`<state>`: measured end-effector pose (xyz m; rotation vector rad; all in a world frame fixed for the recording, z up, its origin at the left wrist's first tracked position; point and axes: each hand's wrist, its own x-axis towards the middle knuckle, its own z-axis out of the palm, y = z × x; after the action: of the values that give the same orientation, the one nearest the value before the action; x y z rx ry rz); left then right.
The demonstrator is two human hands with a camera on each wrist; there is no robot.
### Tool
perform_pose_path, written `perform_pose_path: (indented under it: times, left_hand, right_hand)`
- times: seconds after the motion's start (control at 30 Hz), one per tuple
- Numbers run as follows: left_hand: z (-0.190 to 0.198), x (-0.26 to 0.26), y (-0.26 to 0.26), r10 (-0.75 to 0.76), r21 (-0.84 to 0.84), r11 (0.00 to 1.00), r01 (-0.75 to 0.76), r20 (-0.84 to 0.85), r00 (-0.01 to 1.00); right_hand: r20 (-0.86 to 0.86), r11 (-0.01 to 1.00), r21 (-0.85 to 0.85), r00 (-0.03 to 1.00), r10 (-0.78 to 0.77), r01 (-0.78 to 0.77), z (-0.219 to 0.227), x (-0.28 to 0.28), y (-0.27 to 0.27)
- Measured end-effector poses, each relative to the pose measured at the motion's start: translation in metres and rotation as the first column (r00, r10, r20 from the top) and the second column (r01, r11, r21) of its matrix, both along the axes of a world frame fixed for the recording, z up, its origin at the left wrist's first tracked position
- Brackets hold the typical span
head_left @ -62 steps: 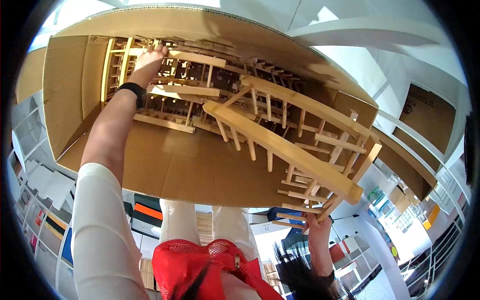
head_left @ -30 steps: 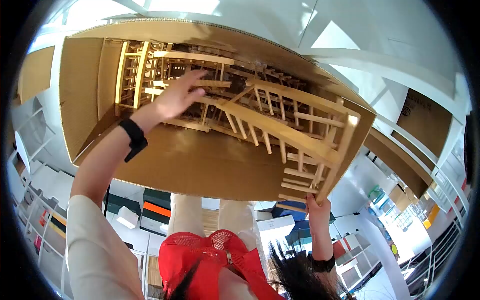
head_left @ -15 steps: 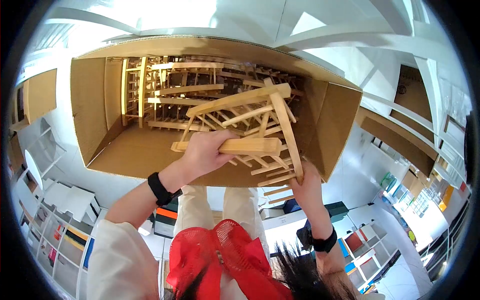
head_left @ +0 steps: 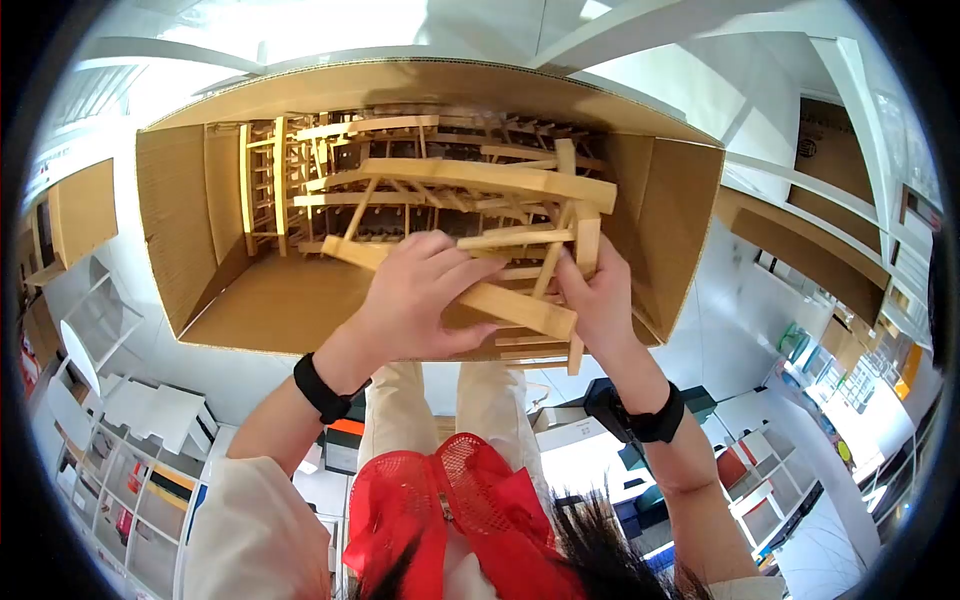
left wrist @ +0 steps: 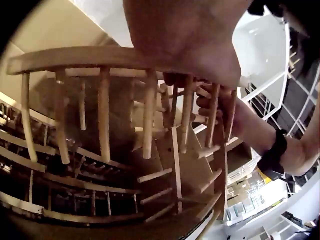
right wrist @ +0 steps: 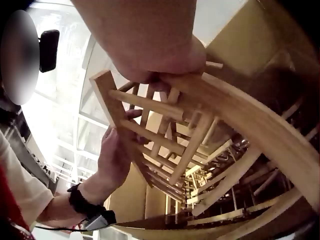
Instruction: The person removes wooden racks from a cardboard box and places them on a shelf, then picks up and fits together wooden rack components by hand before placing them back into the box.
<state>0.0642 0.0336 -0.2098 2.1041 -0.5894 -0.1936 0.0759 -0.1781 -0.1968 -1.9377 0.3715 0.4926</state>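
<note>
A pale wooden rack [head_left: 490,177], made of long rails joined by thin dowels, is in both hands at the front right of a cardboard box [head_left: 170,220]. My left hand [head_left: 420,295] grips its near rail, fingers over the top and thumb below. At the right end, my right hand [head_left: 602,300] holds the crosswise end piece. The left wrist view shows the dowels [left wrist: 104,115] hanging from the rail under the left hand. In the right wrist view the left hand [right wrist: 115,157] is around the far rail; the right fingertips are mostly hidden behind wood.
Several similar wooden racks [head_left: 370,125] are packed along the back and left of the box, two upright at its left wall. White shelving [head_left: 115,500] stands at the lower left. More cardboard [head_left: 800,255] lies at the right, beside white rails.
The left hand has come from the back-left racks to the near rail and gripped it. The held rack has been pulled upward and turned, its right end now farther inside the box's edge.
</note>
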Motion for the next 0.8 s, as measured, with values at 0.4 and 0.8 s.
perform_pose_path:
  times: [0.4, 0.8]
  left_hand:
    - [-0.018, -0.021, -0.044, 0.290, -0.138, 0.931, -0.338, -0.285, 0.914]
    - [-0.036, -0.017, -0.057, 0.328, -0.259, 0.853, -0.454, -0.412, 0.850]
  right_hand:
    - [0.069, 0.978, -0.175, 0.989, 0.128, -0.114, -0.012, -0.010, 0.023]
    - [0.181, 0.894, -0.411, 0.945, 0.272, -0.178, -0.017, 0.001, 0.015]
